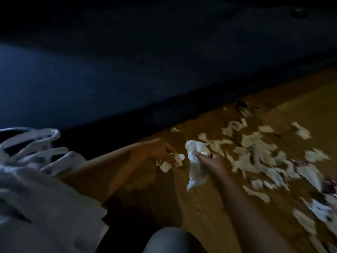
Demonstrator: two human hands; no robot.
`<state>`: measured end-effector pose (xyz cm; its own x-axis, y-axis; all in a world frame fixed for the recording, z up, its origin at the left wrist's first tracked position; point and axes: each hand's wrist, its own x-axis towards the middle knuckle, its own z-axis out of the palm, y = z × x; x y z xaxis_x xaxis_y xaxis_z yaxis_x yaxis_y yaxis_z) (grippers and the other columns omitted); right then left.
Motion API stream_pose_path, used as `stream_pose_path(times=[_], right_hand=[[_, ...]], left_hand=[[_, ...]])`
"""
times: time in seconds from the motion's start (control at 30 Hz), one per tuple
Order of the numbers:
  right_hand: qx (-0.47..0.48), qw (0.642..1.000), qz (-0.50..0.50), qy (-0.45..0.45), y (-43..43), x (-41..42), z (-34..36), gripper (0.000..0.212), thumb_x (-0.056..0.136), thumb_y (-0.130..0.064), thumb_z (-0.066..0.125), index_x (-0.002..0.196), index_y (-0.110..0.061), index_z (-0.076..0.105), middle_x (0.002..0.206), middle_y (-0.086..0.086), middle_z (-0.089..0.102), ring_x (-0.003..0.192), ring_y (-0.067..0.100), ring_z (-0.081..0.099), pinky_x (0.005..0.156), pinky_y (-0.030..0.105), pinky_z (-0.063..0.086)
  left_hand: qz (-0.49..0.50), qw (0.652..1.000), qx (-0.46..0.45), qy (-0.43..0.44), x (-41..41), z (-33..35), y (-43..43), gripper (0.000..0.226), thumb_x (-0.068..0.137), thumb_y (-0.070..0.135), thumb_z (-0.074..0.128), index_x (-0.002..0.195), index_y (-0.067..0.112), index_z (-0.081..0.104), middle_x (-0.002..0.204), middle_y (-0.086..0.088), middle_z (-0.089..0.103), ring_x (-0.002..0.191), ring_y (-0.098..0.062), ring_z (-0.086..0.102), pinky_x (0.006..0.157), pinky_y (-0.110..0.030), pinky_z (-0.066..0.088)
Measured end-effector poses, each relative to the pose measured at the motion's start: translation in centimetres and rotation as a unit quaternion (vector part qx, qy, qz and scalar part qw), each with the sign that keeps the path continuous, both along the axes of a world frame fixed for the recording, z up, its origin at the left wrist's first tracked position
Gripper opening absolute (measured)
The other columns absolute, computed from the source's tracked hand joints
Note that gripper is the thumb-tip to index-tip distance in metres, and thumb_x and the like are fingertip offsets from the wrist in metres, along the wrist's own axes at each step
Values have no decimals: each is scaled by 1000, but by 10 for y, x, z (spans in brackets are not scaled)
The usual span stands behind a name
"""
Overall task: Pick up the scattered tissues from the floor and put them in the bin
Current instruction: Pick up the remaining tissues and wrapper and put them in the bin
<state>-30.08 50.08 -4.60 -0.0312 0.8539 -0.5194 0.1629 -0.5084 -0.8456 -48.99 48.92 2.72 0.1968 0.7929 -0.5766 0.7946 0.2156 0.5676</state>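
The person is crouching over a wooden floor (209, 207) in dim, blurred light, gathering litter with both hands. The left hand (158, 150) is curling its fingers (172, 157) closed around a small crumpled tissue (168, 162), held just above the boards. The right hand (212, 160) is pinching a larger tissue wad (196, 161), which is hanging down from its grip; how tightly those fingers are closed is hard to tell through the blur. The two hands are sitting just beside each other.

To the right, the scattered tissues (255, 152) are lying thick across the floor, well spread toward the frame edge, so most of the job appears to be left. A white object with handles (34, 143) is sitting at the left; whether it is the bin cannot be told.

To do this step well, the person is probably best off bunching each handful tight, so no loose tail is dragging or dropping, then sweeping nearby scraps together before reaching further out. Thin torn bits may be slipping between fingers, so pressing them into the larger wad should help.
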Motion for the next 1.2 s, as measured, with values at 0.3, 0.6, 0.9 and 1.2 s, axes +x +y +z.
stream_pose_path(times=[0.3,0.6,0.9,1.2], right_hand=[[34,958,222,180,-27,-198,113,17,77,-10,71,94,-10,68,95,14,71,78,23,68,69,33,57],[34,887,378,262,-93,-344,152,8,78,-5,68,79,-11,64,74,8,64,61,19,59,56,25,50],[42,875,466,124,-106,-376,129,32,88,-19,59,119,-13,59,88,-2,58,66,7,45,59,23,39],[106,935,305,145,-40,-277,80,22,94,-11,47,109,-9,62,84,0,64,73,10,59,65,23,46]], left_hand=[[307,945,105,-27,-166,93,-112,37,75,32,75,104,10,70,88,-4,66,78,-15,61,63,-20,47],[574,796,193,-9,-257,92,-218,31,73,24,78,95,3,71,78,-7,63,57,-11,52,47,-14,40],[617,771,125,97,-278,54,-230,19,79,18,69,92,6,62,72,-4,57,61,-17,52,49,-24,39],[546,780,294,79,-214,53,-155,23,81,23,66,103,13,66,98,-4,69,88,-17,62,71,-22,40]])
